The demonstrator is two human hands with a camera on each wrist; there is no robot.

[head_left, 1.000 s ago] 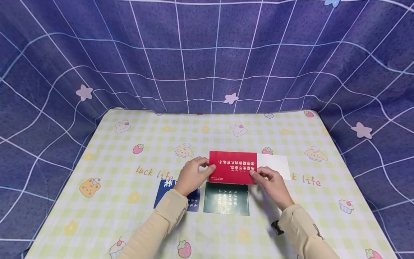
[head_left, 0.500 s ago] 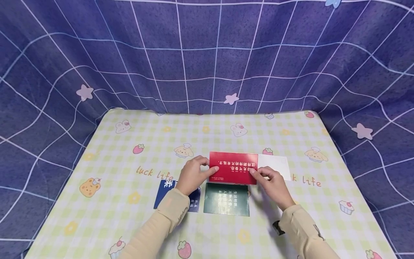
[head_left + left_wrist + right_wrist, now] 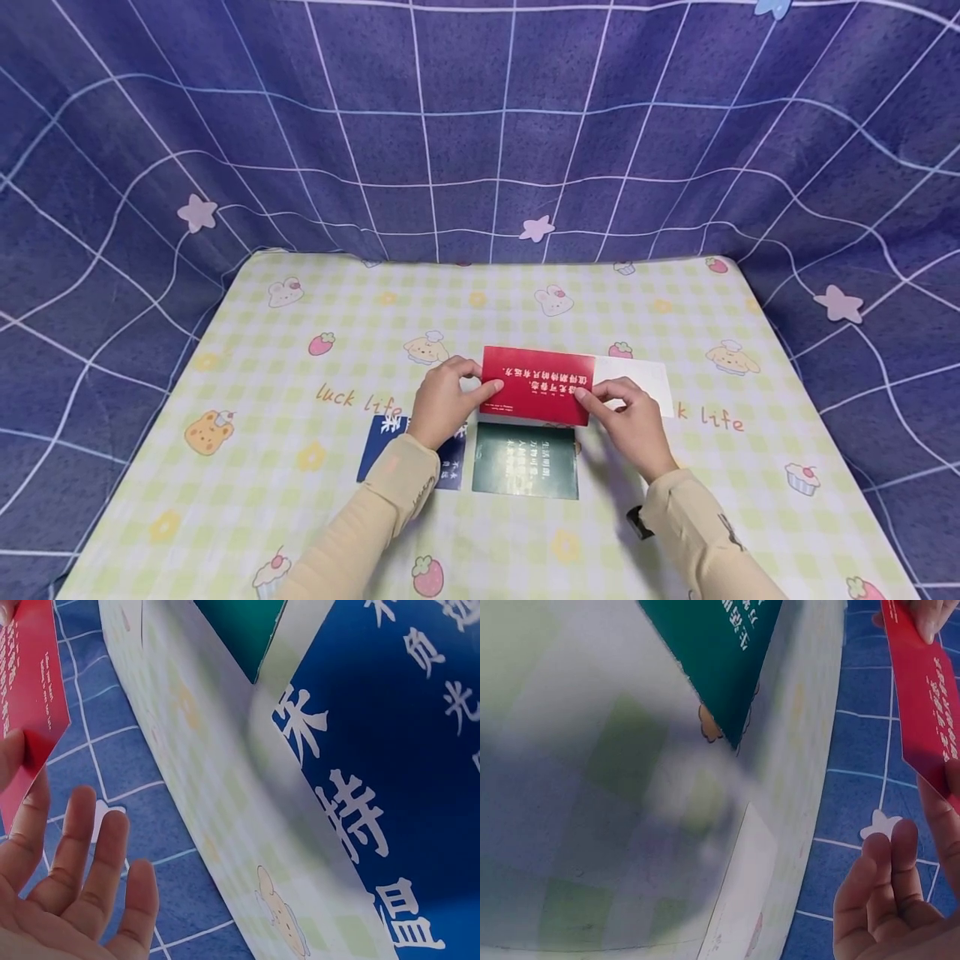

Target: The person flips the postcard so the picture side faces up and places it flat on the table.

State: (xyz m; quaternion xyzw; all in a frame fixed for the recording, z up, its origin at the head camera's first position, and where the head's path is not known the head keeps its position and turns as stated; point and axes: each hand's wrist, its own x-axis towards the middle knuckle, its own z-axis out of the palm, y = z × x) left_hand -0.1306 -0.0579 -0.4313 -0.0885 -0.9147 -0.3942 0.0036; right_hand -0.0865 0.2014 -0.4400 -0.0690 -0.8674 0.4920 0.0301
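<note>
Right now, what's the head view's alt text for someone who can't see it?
A person's left hand and right hand hold a red card over a checked tablecloth. A blue card and green card lie nearer the person, a white card to the right.

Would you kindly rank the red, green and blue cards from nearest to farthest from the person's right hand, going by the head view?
1. Red card: pinched by the right hand.
2. Green card: lying left of that hand.
3. Blue card: farther left, partly behind the left sleeve.
</note>
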